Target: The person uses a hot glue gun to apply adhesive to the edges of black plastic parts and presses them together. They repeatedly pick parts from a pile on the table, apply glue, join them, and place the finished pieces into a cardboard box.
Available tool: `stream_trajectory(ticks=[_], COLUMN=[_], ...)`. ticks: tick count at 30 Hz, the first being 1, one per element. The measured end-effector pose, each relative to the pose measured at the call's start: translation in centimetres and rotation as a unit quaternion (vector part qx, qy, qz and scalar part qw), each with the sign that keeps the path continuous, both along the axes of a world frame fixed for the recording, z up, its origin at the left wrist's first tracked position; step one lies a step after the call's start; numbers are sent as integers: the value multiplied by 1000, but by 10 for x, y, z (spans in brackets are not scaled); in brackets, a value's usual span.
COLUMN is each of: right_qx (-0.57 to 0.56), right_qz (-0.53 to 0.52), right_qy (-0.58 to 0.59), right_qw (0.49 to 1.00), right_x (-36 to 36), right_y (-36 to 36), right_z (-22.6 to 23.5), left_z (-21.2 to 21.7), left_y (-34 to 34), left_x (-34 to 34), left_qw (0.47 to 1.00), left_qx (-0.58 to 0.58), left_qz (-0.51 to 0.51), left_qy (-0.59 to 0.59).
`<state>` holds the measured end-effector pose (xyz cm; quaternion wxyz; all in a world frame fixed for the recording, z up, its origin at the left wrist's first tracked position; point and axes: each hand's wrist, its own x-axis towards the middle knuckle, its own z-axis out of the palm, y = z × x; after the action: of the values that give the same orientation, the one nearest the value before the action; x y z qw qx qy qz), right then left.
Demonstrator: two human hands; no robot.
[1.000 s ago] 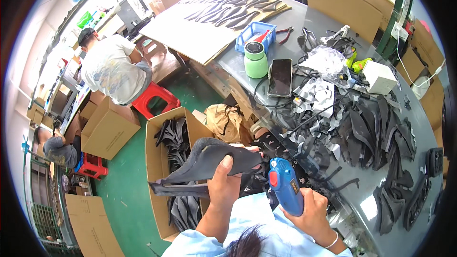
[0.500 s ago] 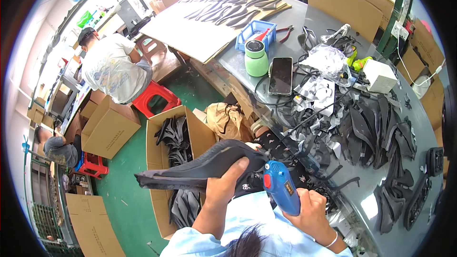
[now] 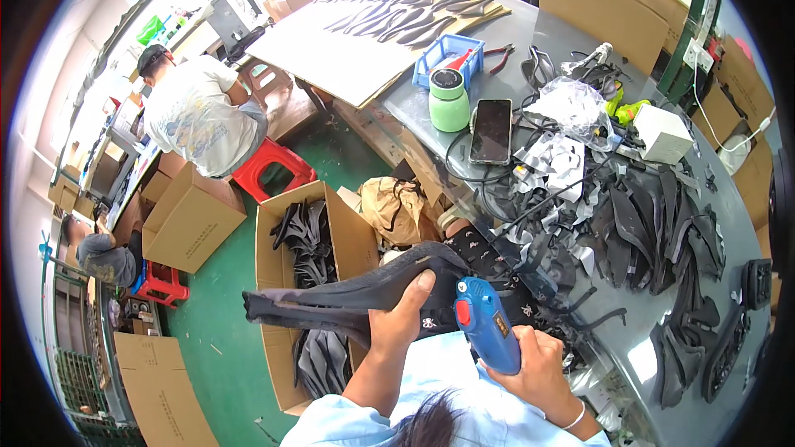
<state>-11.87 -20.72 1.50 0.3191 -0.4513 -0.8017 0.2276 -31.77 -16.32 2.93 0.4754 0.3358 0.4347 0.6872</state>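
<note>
My left hand (image 3: 400, 313) is closed around a long, curved dark grey padded piece (image 3: 327, 300), its thumb lying on top. The piece's narrow end points left, above an open cardboard box, and its wider end bends down toward the right. In my right hand (image 3: 534, 368) is a blue handheld power tool (image 3: 490, 327) with a red button, held by its lower body. The tool's head is close beside the right end of the piece; whether they touch cannot be made out. The tool's working tip is hidden.
The cardboard box (image 3: 354, 236) below holds many similar dark pieces. On the metal table (image 3: 505, 190) to the right lie a phone (image 3: 491, 132), a green bottle (image 3: 449, 101), a blue basket (image 3: 469, 54), scraps and piled dark pieces (image 3: 633, 228). A person (image 3: 199, 112) sits on a red stool at left.
The padded piece has turned slightly in my left hand, its near edge now hanging lower and its light-coloured right tip no longer showing. My right hand and the tool have barely moved.
</note>
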Motion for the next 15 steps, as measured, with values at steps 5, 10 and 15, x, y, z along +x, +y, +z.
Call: stream_trajectory(ticks=[5,10,15], right_qx=[-38,-14,26], right_qz=[-10,-4,4], right_qy=[24,23,-13], right_qw=[999,1000,1000], right_x=[-4,-4,-2], right_y=[-1,4,5], right_z=[1,6,6], left_z=[-5,3,21], left_y=[-1,2,5], left_x=[0,-1,-19], left_qw=[999,998,982], left_qx=[3,14,-57], left_qz=[-33,-66,-155], left_qy=[-13,-21,92])
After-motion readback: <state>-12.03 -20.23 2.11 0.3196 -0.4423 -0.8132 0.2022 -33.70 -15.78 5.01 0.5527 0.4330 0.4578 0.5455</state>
